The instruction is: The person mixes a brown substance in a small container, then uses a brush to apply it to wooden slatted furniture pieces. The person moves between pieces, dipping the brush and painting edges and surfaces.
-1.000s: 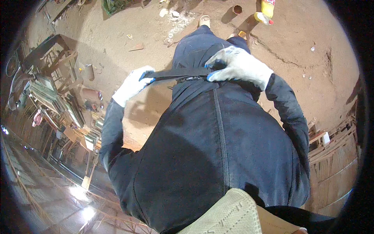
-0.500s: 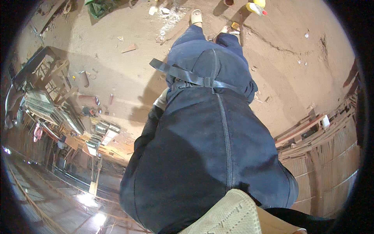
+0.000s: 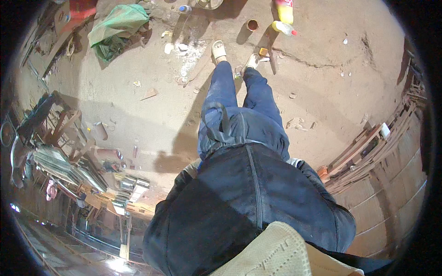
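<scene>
My left hand (image 3: 193, 168) shows only as a pale patch beside my hip, at the end of a dark sleeve. On the other side, a pale bit of my right hand or cuff (image 3: 294, 162) peeks out past my jacket. The fingers of both are hidden, so I cannot tell whether they hold anything. My black zipped jacket (image 3: 221, 193) fills the middle of the head view. A dark strap (image 3: 224, 123) loops up from the belt at my waist over blue trousers (image 3: 220, 87). Light sandals (image 3: 218, 49) are on my feet, on a brown dirt floor.
Ahead lie a yellow bottle (image 3: 284, 28), a rusty can (image 3: 252, 25), a small yellow box (image 3: 263, 52) and a green sack (image 3: 117, 27). Stacked boards (image 3: 60, 161) and timber stand at left. Wooden planks (image 3: 363, 152) lie along the right wall.
The view has tipped forward, showing more floor ahead and more of my legs. The strap end has swung from sticking out leftward into an upright loop. A pale bit now shows at my right side.
</scene>
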A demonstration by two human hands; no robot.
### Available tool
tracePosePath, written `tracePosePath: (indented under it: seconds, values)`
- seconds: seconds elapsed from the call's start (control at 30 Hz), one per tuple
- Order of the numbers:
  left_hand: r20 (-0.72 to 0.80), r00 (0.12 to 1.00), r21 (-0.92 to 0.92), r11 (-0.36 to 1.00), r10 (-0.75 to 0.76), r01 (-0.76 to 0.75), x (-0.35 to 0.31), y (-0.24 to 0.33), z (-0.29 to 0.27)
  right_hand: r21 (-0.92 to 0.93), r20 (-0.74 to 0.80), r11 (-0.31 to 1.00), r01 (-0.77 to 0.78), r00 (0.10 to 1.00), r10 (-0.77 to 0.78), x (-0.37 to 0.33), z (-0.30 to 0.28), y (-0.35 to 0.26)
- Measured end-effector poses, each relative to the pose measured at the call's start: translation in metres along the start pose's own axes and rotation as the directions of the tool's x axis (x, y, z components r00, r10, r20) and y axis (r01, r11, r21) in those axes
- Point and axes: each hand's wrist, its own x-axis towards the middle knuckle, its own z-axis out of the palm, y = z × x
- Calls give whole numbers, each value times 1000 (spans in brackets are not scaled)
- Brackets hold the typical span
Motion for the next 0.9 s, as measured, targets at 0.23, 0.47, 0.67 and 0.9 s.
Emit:
tracePosePath:
  seconds: [0.23, 0.47, 0.67, 0.9]
  values:
    - [84, 862, 331, 802, 500, -497, -11, 70, 54, 23, -779, 987, -156, 616, 116, -47, -202, -113]
    - [972, -63, -175, -512, -228, -841, -132, 144, 181, 6, -485, 919, 395, 804, -343, -54, -259, -322]
    - [921, -102, -311, -550, -377, -775, -104, 179, 178, -157, -392, 887, 433, 798, -459, -40, -265, -339]
    - [887, 144, -119, -519, -438, -847, -131, 205, 212, -91, -393, 935, 344, 850, -351, -32, -263, -355]
